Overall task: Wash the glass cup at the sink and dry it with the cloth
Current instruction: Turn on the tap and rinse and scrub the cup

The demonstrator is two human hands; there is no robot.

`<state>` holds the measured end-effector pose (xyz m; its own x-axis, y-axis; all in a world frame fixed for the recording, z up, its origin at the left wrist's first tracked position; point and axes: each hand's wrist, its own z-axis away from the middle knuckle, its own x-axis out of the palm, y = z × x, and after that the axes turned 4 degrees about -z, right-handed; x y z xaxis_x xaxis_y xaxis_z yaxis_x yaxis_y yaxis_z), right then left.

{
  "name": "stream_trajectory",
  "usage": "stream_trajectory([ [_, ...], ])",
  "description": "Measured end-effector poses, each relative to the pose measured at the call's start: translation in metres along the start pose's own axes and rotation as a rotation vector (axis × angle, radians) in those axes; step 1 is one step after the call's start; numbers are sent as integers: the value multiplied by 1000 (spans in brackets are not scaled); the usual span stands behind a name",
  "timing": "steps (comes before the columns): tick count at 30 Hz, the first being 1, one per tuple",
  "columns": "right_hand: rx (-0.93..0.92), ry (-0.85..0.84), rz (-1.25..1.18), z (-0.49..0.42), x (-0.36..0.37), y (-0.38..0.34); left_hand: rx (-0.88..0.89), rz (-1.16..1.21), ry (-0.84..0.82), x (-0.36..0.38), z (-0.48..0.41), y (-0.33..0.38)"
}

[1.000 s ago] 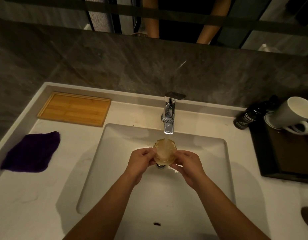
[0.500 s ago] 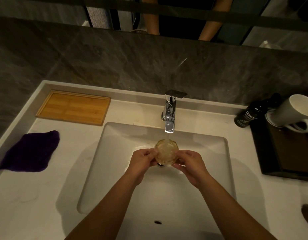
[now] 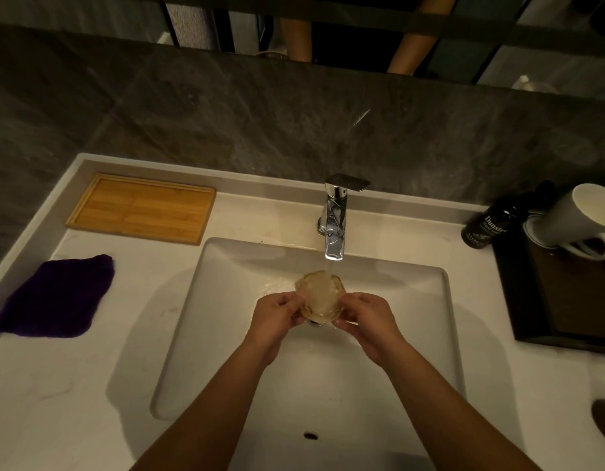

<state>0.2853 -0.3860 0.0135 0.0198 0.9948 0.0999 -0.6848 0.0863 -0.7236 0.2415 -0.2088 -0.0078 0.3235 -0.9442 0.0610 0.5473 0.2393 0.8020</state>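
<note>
Under the faucet (image 3: 335, 226), glass cup (image 3: 319, 294) between both hands' grip (water running)

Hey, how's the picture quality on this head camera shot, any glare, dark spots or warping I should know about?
Head view: dim, warm lighting. The chrome faucet throws bright glare. The glass cup, held by the left hand and right hand, is smeared by running water. Wide-angle warping bends the counter edges. The purple cloth is nearly black, its texture lost.

Faucet (image 3: 335, 229) above, open basin (image 3: 226, 334) sides
</note>
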Motion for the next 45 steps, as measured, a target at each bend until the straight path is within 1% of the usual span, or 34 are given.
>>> stream_trajectory([
  [4,8,28,-4,-6,-4,-5,-6,-11,-35,3,1,-4],
  [8,27,16,3,-2,4,-5,-16,-36,20,1,-5,-3],
  [10,37,19,22,-3,4,-6,-19,-52,4,2,-5,-2],
  [12,54,21,35,-5,3,-10,-22,-4,-44,5,-3,1],
  [14,91,21,40,-7,4,-14,-23,101,-95,11,-4,4],
  [16,144,27,35,-8,5,-19,-28,160,-110,15,-7,6],
  [18,203,3,11,-9,6,-22,-46,168,-111,17,-12,6],
  [20,243,-33,-9,-10,9,-24,-43,90,-108,18,-15,6],
  [22,252,-32,6,-11,12,-26,24,-115,-85,19,-16,5],
  [24,258,-12,23,-13,15,-29,168,-333,-70,15,-17,1],
  [27,301,-5,31,-19,16,-37,486,-633,-91,10,-16,0],
  [28,323,-4,39,-21,16,-38,548,-691,-105,8,-17,0],
  [29,349,-4,49,-23,16,-39,562,-706,-120,8,-17,2],
  [31,391,-4,87,-25,17,-41,505,-659,-145,13,-17,10],
  [33,380,-8,150,-25,16,-39,449,-606,-133,20,-18,17],
  [35,284,-19,193,-26,14,-33,414,-567,-99,27,-20,23],
  [38,92,-68,135,-24,12,-20,315,-370,-66,34,-23,25],
  [41,40,-144,-37,-21,12,-6,166,-131,-77,39,-28,23],
  [42,22,-147,-48,-20,14,-3,98,-58,-85,40,-28,22],
  [44,-26,-119,-2,-20,18,1,3,-14,-135,38,-30,22],
  [45,-44,-102,26,-21,19,2,-10,-62,-170,36,-32,22],
])
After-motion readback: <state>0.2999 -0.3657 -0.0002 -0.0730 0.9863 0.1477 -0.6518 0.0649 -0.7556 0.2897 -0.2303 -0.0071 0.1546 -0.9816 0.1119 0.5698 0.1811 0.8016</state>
